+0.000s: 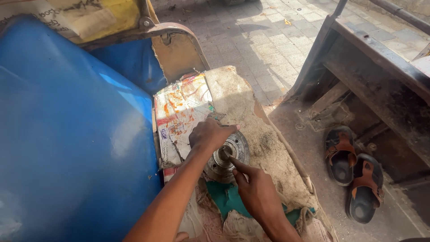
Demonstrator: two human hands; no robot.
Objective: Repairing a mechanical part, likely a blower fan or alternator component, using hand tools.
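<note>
Steadying a round metal hub (227, 157) on the seat, we had our left hand (208, 134) curled over its upper-left rim, fingers bent and gripping the edge. Our right hand (257, 190) came in from below with most fingers folded and the forefinger stretched out, its tip touching the short central shaft (223, 152) that stood up from the middle of the hub. That hand gripped nothing; it only pressed or felt at the shaft.

The hub sat directly under both hands, resting on a worn, sandy seat cushion (251, 116) patched with printed paper (181, 112) just beyond the left hand. Teal cloth (226, 199) showed beneath the right wrist.

By our reading, the work was at an early or middle point: the hub was out, seated flat and held steady, yet we saw no tool, no loose fasteners and no separated parts beside it. Whether the shaft turned freely we could not tell.

To the left of the left forearm rose a blue seat back (67, 134). Well off to the right of the right hand, a pair of brown sandals (354, 172) lay on the dusty floor beside a dark wooden frame (380, 67).
</note>
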